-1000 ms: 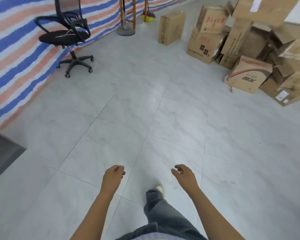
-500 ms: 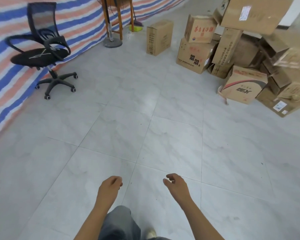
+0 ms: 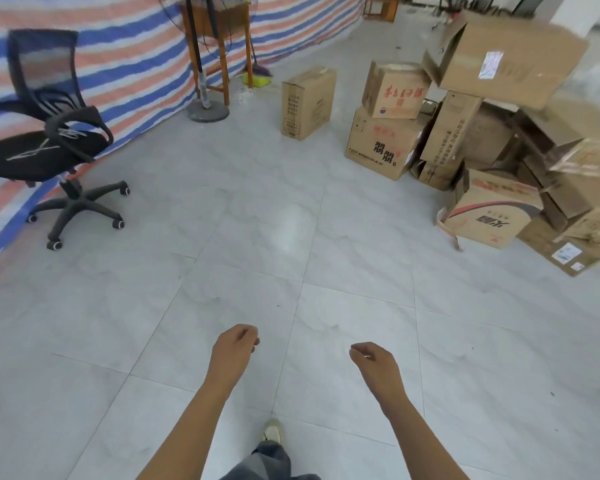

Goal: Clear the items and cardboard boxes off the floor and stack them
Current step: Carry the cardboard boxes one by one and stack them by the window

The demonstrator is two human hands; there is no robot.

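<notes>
— So, grip first: what do the hands carry?
— Nothing. Left hand (image 3: pixel 235 348) and right hand (image 3: pixel 374 362) hang low ahead of the person, fingers loosely curled, no load in either.
— Task status?
— Mostly done, by the look. The pile of boxes (image 3: pixel 492 216) sits heaped at right, several tilted, a big box (image 3: pixel 506 57) perched crooked on top. One lone box (image 3: pixel 307 102) stands upright on the floor (image 3: pixel 257 220), apart from the pile and well beyond the hands. Probably the next pick.
— Obstacles?
— None across the line to it. Office chair (image 3: pixel 49 143) at left against the striped tarp (image 3: pixel 136 64); fan base (image 3: pixel 208 111) and wooden stool (image 3: pixel 222 39) left of the lone box.
</notes>
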